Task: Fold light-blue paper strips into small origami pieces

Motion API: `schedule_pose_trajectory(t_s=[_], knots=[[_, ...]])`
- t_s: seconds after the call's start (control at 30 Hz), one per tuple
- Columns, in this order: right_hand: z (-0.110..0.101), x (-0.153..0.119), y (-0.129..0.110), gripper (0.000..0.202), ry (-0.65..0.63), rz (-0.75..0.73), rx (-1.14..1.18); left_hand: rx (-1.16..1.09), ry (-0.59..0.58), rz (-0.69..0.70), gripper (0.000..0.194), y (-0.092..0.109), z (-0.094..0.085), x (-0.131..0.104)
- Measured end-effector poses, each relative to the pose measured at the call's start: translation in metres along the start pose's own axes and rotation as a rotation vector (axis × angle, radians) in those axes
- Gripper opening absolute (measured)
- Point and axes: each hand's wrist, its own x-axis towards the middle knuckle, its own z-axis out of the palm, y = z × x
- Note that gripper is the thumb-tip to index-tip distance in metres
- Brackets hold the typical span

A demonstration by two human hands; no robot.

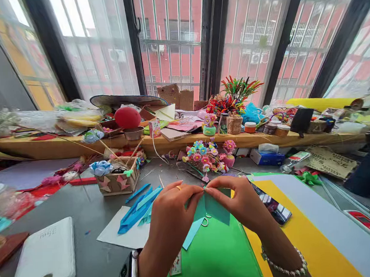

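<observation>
While the left hand (173, 209) pinches the top edge of a teal paper sheet (218, 209) between thumb and fingertips, the right hand (236, 200) pinches it just beside, fingers nearly closed. The sheet (creased down its middle) hangs above a green mat (219, 256), with folded blue strips (136, 211) lying to the left.
</observation>
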Motion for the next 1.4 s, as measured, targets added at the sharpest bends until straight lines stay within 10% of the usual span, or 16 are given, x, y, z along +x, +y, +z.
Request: schedule_pose_trajectory(t_s=[0.43, 1.1, 1.4], knots=[[-0.007, -0.001, 0.003, 0.020, -0.193, 0.083, 0.124, -0.387, -0.455, -0.250, 0.021, -0.005, -0.025, 0.012], [-0.008, 0.000, 0.004, 0.020, -0.140, 0.129, 0.159, -0.205, -0.263, -0.149, 0.014, -0.001, -0.019, 0.008], [-0.009, -0.002, 0.004, 0.020, -0.140, 0.122, 0.144, -0.277, -0.365, -0.191, 0.015, -0.002, -0.021, 0.011]])
